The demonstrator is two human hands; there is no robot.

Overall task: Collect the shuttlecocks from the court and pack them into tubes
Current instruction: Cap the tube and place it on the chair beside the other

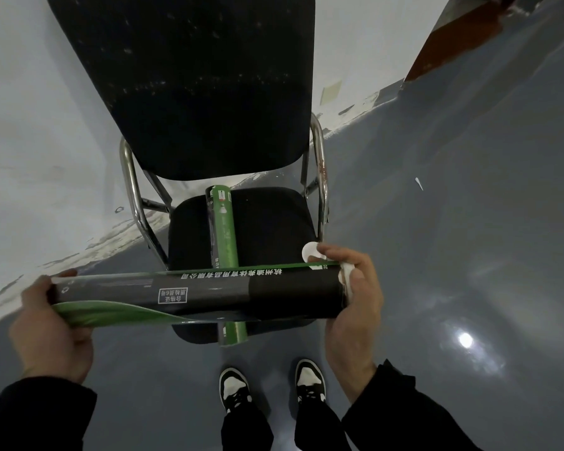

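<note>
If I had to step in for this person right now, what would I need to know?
Left hand: grips one end of the dark tube, held level across the front of the chair.
Right hand: grips the other end; fingers also pinch a white cap, and something white shows at that end.
Second tube: lies on the seat, pointing front to back, under the held one.
Done: whether either tube is full cannot be told.
Left: probably cap the held tube and set it down. One small white scrap lies on the grey floor to the right; it is too small to identify.
</note>
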